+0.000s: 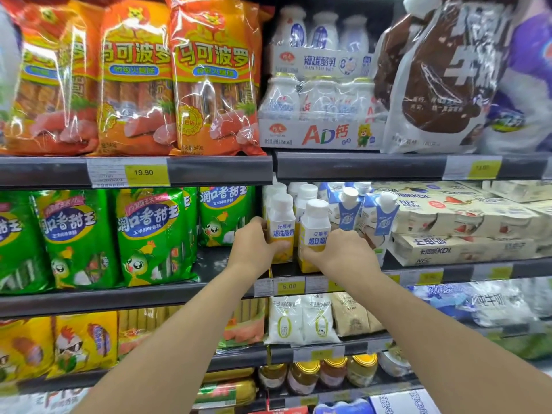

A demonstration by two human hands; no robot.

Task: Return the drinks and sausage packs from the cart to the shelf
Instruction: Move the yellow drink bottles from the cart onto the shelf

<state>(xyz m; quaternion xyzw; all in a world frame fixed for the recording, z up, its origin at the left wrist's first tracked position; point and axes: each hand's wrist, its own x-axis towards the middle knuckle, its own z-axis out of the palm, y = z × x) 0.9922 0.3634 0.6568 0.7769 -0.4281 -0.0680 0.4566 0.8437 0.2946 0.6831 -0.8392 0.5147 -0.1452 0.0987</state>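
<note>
Drinks are going back now: 2 white-capped yogurt bottles stand at the front edge of the middle shelf (pixel 343 271), side by side. The left hand (pixel 254 246) curls its fingers round the left bottle (pixel 280 225); the right hand (pixel 340 252) grips the right bottle (pixel 315 231) low on its yellow base. Neither looks released yet, so I judge this step nearly done. Green sausage packs (pixel 149 234) already stand at the shelf's left end. The cart is out of view, so what remains cannot be told. Fingertips are hidden behind the bottles.
</note>
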